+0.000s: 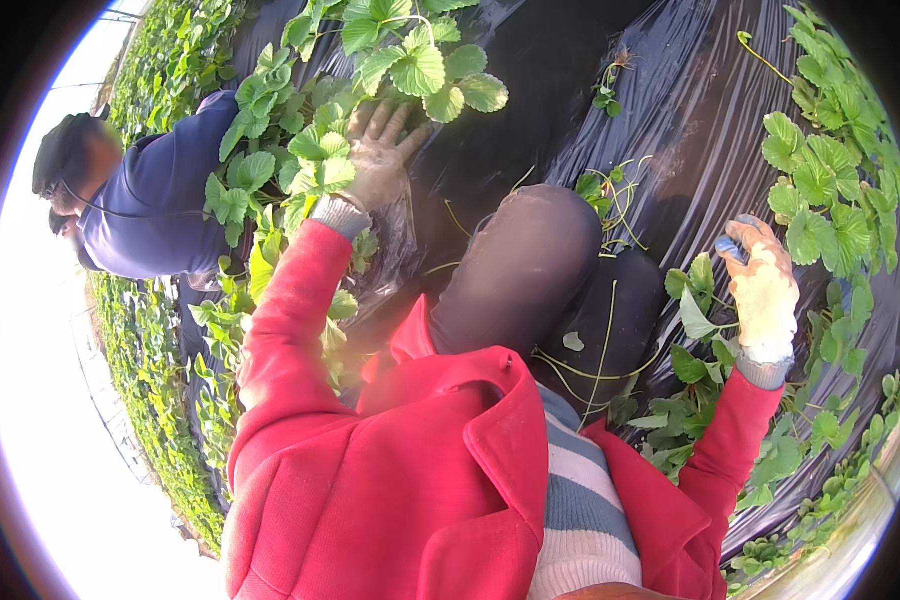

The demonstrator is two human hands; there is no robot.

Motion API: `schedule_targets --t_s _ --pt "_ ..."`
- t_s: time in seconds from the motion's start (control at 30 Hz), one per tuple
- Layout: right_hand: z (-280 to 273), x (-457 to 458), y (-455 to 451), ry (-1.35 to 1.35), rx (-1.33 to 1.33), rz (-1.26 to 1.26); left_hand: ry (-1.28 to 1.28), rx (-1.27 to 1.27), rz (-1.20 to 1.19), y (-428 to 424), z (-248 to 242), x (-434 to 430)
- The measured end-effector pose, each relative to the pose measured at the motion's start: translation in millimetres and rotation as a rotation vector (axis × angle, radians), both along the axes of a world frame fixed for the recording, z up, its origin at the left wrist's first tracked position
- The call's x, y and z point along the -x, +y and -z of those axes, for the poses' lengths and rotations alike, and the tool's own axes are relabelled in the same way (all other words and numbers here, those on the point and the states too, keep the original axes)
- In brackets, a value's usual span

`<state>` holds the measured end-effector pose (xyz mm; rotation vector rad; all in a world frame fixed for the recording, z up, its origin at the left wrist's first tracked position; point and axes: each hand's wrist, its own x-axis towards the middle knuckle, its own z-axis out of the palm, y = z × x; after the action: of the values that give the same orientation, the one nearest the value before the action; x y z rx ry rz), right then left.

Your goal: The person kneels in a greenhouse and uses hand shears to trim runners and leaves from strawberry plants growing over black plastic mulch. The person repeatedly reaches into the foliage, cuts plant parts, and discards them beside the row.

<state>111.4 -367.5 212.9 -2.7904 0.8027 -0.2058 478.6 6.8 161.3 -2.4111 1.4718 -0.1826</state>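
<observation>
My left hand, in a soiled pale glove, reaches in among the leaves of a strawberry plant. Its fingers are spread, with the tips partly under the leaves, and no object shows in it. Over on the right, my right hand wears a stained glove with blue at the fingertips. Its fingers are curled, and I cannot tell whether anything is between them. It hovers beside leafy strawberry plants, above another leafy clump.
Black plastic film covers the ground between the plant rows. Loose runners and a small uprooted plant lie on it. My bent knee is between my hands. A person in dark blue bends over a row at the left.
</observation>
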Motion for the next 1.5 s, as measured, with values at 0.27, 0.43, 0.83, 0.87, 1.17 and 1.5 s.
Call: schedule_targets --t_s 0.27,0.43,0.83,0.87,1.17,1.5 --pt "-11 -221 118 -0.048 -0.382 -0.633 0.361 -0.202 -0.474 119 -12 -61" --pt "45 -311 182 0.034 -0.565 -1.035 0.554 -0.196 -0.564 124 -10 -66" --pt "89 -318 246 0.563 -0.3 -1.26 0.816 0.027 -0.725 128 -11 -62" --pt "91 -315 245 0.427 -0.363 -1.239 0.83 0.019 -0.732 131 -10 -66" --pt "94 -354 292 0.431 -0.209 -1.137 1.0 0.017 -0.686 139 -15 -76" --pt "152 -380 284 0.509 -0.221 -1.391 1.023 0.019 -0.805 141 -10 -61"
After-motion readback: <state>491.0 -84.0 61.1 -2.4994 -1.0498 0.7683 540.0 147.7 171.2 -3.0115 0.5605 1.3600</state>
